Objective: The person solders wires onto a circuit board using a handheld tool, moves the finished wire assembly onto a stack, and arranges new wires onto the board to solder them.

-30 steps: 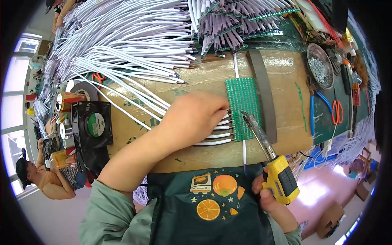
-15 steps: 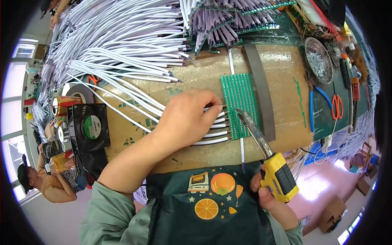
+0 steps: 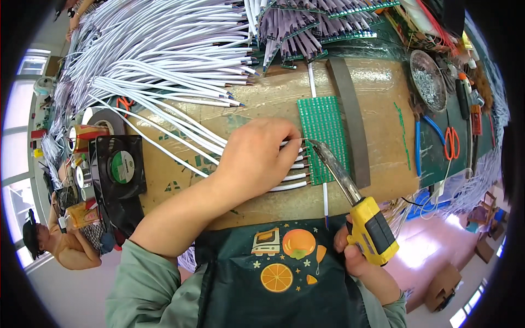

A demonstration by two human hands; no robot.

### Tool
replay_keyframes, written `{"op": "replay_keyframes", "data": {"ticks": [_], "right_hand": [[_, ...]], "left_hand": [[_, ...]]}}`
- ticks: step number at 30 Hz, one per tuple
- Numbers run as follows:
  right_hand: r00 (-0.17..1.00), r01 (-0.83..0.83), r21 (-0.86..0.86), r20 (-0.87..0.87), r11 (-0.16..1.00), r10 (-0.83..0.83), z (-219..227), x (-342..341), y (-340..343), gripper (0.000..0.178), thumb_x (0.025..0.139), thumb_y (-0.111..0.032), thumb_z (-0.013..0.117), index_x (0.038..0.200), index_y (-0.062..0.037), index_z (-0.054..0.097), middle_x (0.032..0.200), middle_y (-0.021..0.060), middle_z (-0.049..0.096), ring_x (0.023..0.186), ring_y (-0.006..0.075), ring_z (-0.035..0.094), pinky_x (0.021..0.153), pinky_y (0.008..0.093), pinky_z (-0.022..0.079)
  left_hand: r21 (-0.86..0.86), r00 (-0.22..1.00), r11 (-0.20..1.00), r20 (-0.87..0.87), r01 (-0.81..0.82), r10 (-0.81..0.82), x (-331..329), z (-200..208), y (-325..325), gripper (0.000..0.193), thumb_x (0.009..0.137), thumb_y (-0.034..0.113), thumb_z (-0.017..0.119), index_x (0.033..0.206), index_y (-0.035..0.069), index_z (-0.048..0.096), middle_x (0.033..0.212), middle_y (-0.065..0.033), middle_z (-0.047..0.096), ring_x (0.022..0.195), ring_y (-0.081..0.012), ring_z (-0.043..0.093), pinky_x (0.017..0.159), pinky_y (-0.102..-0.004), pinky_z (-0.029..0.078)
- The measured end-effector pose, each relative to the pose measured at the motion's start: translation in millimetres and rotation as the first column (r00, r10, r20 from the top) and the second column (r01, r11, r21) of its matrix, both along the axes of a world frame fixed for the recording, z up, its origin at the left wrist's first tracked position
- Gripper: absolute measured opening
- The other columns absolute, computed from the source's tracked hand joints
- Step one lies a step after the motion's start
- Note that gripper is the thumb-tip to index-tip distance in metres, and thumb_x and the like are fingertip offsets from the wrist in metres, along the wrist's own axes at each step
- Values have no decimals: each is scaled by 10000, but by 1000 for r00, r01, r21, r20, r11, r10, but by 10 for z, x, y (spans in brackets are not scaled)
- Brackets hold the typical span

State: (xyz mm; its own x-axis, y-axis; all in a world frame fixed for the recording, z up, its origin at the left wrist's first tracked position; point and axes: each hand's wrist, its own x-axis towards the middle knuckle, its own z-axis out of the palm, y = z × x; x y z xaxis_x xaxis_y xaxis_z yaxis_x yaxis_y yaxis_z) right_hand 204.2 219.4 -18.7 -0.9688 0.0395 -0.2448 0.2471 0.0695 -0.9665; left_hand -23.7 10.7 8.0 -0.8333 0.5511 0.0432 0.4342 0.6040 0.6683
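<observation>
A green circuit board panel [image 3: 328,128] with rows of pads lies on the brown work surface. Several white cables [image 3: 292,178] meet its left edge, their thin bare ends on the board. My left hand [image 3: 254,158] is closed in a pinch on one white cable at that edge, its tip mostly hidden by my fingers. In my right hand [image 3: 354,254] is a yellow-and-black soldering gun [image 3: 374,232], held by its grip. Its dark bent tip reaches the board's left edge, just beside my left fingertips. Whether tip and wire touch is too small to tell.
A grey bar [image 3: 350,120] flanks the board on the right. Bundled white cables [image 3: 169,49] and wired boards [image 3: 311,27] are heaped behind. A black fan [image 3: 119,167] stands left; a metal bowl [image 3: 427,81], blue-handled pliers [image 3: 418,145] and orange-handled scissors [image 3: 451,143] lie right.
The soldering gun's tip has shifted a little left and away from me, toward the board's left edge. My left hand has moved slightly right, still pinching the cable.
</observation>
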Motion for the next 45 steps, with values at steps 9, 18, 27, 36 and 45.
{"op": "replay_keyframes", "data": {"ticks": [9,18,27,36,45], "right_hand": [[995,13,-136,98,991,0,57,-85,-26,227,885,-299,686,796,-110,596,727,-1,553,684,202,547,652,322,432],[994,28,-202,109,979,-6,67,-92,-30,154,894,-212,643,848,-80,578,757,13,537,711,191,526,685,333,433],[991,60,-217,128,974,-33,67,-70,-53,191,900,-240,637,925,-63,569,762,6,530,706,183,527,680,319,436],[986,33,-291,163,956,16,51,-42,-17,232,908,-257,644,975,-54,552,830,3,547,782,167,528,730,311,433],[994,105,-384,68,917,-85,27,-15,-67,289,878,-280,684,998,-48,562,836,8,542,700,126,515,621,272,434]], "left_hand": [[47,1000,999,-19,-4,5,24,-31,9,110,849,145,671,857,36,664,839,-139,675,818,-352,647,730,-424,510],[71,999,997,-48,-6,10,20,-48,5,105,840,134,674,849,31,656,829,-137,671,812,-351,648,725,-431,508],[71,998,997,-58,-7,11,24,-63,5,100,839,136,673,845,38,653,833,-132,670,810,-348,648,724,-430,509],[80,999,997,-48,-6,10,32,-57,11,102,841,141,669,850,41,652,845,-135,670,822,-348,645,728,-432,507],[84,999,996,-41,-6,10,11,-53,-4,104,849,144,664,848,41,654,841,-138,666,820,-352,642,728,-432,505]]}}
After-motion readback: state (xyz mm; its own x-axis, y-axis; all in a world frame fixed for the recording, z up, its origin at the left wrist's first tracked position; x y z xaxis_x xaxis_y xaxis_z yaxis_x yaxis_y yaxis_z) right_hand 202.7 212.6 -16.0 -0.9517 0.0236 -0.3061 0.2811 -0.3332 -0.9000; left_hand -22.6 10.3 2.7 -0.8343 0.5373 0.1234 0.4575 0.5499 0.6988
